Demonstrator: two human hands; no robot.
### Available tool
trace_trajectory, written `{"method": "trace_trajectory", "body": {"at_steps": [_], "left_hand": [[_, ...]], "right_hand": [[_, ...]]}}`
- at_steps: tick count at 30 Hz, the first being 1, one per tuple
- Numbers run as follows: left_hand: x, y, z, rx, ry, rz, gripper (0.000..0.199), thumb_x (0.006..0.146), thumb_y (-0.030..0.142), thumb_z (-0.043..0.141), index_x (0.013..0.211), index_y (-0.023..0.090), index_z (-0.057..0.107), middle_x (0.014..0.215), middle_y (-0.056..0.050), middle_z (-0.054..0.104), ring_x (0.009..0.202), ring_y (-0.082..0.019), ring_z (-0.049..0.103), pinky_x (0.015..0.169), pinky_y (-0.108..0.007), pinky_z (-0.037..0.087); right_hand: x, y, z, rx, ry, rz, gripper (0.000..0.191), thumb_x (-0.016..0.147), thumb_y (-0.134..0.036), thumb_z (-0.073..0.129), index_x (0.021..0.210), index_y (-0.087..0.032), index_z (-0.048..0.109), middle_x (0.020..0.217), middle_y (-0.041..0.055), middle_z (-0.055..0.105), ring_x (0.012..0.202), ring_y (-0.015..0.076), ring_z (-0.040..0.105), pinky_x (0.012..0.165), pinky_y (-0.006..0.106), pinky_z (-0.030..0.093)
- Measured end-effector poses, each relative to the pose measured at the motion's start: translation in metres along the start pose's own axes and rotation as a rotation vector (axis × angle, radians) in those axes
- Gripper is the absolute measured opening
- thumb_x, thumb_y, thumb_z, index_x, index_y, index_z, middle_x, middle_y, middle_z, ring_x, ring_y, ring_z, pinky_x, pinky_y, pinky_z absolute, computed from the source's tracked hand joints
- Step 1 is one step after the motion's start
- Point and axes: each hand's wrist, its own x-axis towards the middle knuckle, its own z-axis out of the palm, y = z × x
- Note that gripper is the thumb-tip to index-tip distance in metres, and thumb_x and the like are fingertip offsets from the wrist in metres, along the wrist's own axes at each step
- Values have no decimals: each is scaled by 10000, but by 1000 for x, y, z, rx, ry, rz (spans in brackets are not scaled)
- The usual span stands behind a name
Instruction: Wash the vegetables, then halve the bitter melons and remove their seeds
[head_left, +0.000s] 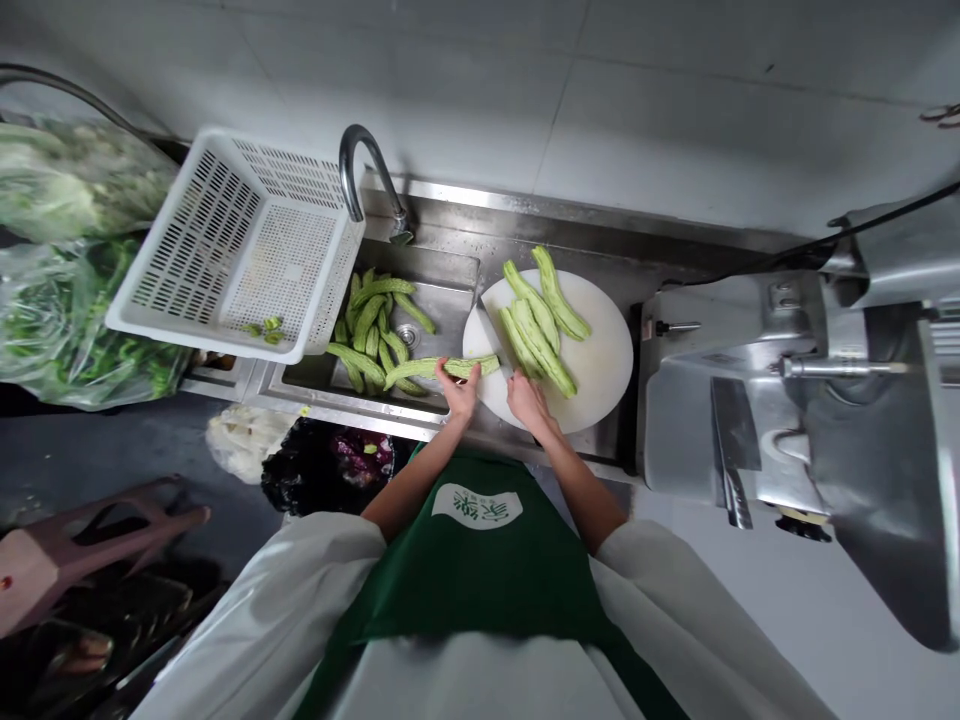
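My left hand [459, 388] is closed on a long pale green gourd [420, 369], whose right end reaches over the left edge of the round white cutting board [609, 350]. In my right hand [527, 400] is the handle of a knife [496, 328]; its broad blade points up and to the left over the board, beside the gourds lying there. Several lighter green gourd pieces [553, 292] rest on the board, some side by side. More whole gourds [367, 322] are heaped in the sink at the left.
A white plastic basket [289, 255] sits left of the curved faucet [367, 140], with small green scraps inside. Bagged greens [67, 320] are at the far left. A metal machine [712, 400] with another cleaver [735, 430] on it stands at the right.
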Motion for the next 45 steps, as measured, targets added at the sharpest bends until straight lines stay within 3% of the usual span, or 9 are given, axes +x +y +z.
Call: {"method": "trace_trajectory", "body": {"at_steps": [5,9,13,19,26,31,38,41,45], "left_hand": [[11,11,-49,125,-68,150,697,801,235,723,1405,157,384,1294,-161,573,1118,-236,620,938,-360,545],[16,24,-123,487,-449,400,802,771,194,646,1526,179,374,1482,-155,497,1370,-296,492,1126,-439,447],[21,33,-166,740,-793,392,879,736,145,571,1588,238,376,1434,-119,571,1275,-290,585,1059,-403,502],[38,49,-163,951,-857,444,686,744,144,540,1407,293,637,1254,-62,661,995,-216,684,939,-335,548],[58,66,-162,1117,-882,525,651,764,158,568,1380,347,658,1252,-45,644,951,-224,682,906,-326,546],[67,70,-156,1175,-913,528,631,755,148,585,1348,339,683,1294,-46,634,1030,-240,661,908,-306,535],[76,57,-166,910,-924,469,624,717,134,541,1304,257,712,1240,-61,672,1021,-225,674,889,-321,545],[74,48,-174,746,-825,382,650,718,162,520,1341,242,685,1249,-67,689,1110,-237,658,944,-348,549],[81,48,-143,656,-643,467,687,766,172,525,1449,217,585,1314,-95,649,1181,-252,616,1032,-407,511]], "right_hand": [[2,31,-6,-28,39,19,322,1066,-313,395,1195,-127,624,1140,172,720,1088,249,675,882,282,444],[-5,60,-8,-46,78,47,316,1061,-295,408,1162,-107,641,1112,171,721,1065,246,671,892,291,432],[-16,71,-8,-43,56,74,329,1063,-296,403,1176,-97,640,1131,178,709,1067,243,659,889,294,429],[-51,73,-14,-158,30,72,352,1074,-334,369,1211,-136,625,1007,171,725,949,267,690,810,314,430],[-87,76,-25,-281,-40,-40,349,1081,-355,335,1177,-169,614,909,141,732,845,264,701,742,303,410],[-82,72,-29,-262,-109,-32,316,1076,-326,355,1182,-163,604,956,156,730,890,256,701,765,298,420],[-48,57,-10,-211,-100,-75,326,1074,-268,344,1172,-132,624,1011,164,740,920,245,699,787,298,427],[-55,71,-6,-150,-16,-66,335,1071,-339,366,1106,-154,643,925,135,740,872,248,691,752,291,409],[-74,107,-10,-30,174,25,364,1058,-389,365,1098,-147,634,856,118,723,821,255,675,708,289,380]]}}
